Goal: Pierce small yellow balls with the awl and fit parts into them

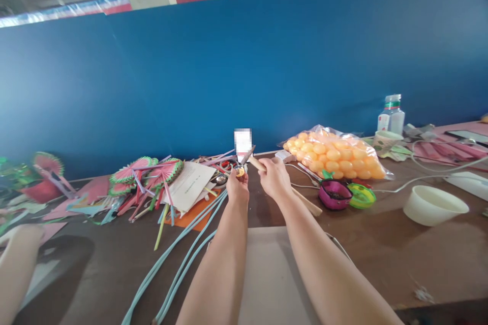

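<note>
My left hand (238, 188) is closed around a small shiny round piece (240, 171) with a yellow-orange middle; its exact kind is too small to tell. A narrow dark blade-like piece (248, 155) slants up just above it, and I cannot tell what it joins. To the right, my right hand (275, 177) grips a pale wooden handle (257, 163) that points toward the left hand. Beneath my right forearm lies a flat wooden stick (308, 203). A shiny metal round thing (221, 179) sits just left of my left hand.
Pink-green paper fans (165, 173), a printed sheet (189, 185) and pale blue tubes (179, 259) lie left. On the right are a bag of orange balls (335, 155), a purple container (334, 195), a white tub (434, 208) and bottles (391, 116). Another person's arm (17, 259) reaches in at left.
</note>
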The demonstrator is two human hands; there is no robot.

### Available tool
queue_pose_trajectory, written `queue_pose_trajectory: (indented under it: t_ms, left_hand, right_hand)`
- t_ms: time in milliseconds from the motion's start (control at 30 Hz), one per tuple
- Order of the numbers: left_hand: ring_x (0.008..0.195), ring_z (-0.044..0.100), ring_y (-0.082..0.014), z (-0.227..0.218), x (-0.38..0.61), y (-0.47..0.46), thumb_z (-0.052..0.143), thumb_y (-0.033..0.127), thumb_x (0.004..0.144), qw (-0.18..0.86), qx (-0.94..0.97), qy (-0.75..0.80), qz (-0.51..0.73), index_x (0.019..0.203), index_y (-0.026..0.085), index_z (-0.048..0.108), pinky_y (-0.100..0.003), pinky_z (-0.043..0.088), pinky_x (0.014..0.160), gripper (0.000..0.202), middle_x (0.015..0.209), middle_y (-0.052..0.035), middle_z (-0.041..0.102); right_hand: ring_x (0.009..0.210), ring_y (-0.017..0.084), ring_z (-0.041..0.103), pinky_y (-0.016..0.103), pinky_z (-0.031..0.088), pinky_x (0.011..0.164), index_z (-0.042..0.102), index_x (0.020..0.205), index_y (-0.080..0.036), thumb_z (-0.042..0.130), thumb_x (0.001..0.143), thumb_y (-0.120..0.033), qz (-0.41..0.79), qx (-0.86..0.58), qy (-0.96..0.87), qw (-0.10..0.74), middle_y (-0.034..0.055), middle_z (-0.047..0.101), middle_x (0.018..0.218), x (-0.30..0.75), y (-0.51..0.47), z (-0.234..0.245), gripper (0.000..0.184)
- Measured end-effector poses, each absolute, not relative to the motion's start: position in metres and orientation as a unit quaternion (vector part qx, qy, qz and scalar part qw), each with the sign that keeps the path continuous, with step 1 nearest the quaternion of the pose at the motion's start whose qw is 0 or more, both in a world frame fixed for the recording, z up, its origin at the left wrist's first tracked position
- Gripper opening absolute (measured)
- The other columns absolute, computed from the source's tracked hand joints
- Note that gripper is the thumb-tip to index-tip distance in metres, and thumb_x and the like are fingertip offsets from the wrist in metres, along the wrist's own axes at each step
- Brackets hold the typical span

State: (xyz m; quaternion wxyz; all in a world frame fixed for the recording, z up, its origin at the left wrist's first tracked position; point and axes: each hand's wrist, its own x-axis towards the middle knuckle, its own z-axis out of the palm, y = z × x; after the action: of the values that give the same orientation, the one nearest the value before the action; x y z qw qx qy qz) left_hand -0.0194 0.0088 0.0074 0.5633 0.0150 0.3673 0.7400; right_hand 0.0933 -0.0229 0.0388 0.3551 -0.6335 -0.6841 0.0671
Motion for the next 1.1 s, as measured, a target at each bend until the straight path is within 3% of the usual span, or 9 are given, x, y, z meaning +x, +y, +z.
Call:
queue_pose_trajectory:
  t_ms: [800,967,1100]
  left_hand:
    - [0.069,0.058,-0.0108,0.017,-0.017,0.000,0.047,0.020,0.092,0.566,0.014,0.345,0.749,0.083,0.015,0.055,-0.021,0.053,0.063,0.013,0.083,-0.0067,0.057]
    - [0.066,0.057,-0.0095,0.017,-0.017,0.000,0.048,0.017,0.090,0.562,0.018,0.353,0.748,0.081,0.015,0.054,-0.020,0.053,0.062,0.011,0.081,-0.0059,0.056]
    - [0.068,0.058,-0.0095,0.018,-0.017,0.000,0.049,0.015,0.089,0.551,0.035,0.356,0.754,0.081,0.015,0.054,-0.019,0.052,0.062,0.010,0.082,-0.0057,0.058]
  right_hand:
    - [0.103,0.023,0.051,0.031,0.042,0.078,0.064,0.112,-0.025,0.051,0.085,-0.019,0.075,-0.623,-0.670,0.396,0.0084,0.056,0.112,0.093,-0.027,0.042,0.031]
    - [0.100,0.022,0.052,0.031,0.042,0.078,0.066,0.107,-0.026,0.054,0.082,-0.018,0.094,-0.625,-0.685,0.363,0.0073,0.056,0.107,0.094,-0.028,0.043,0.028]
    - [0.101,0.021,0.052,0.030,0.042,0.080,0.065,0.109,-0.026,0.054,0.083,-0.017,0.084,-0.615,-0.676,0.397,0.0067,0.057,0.109,0.094,-0.029,0.044,0.030]
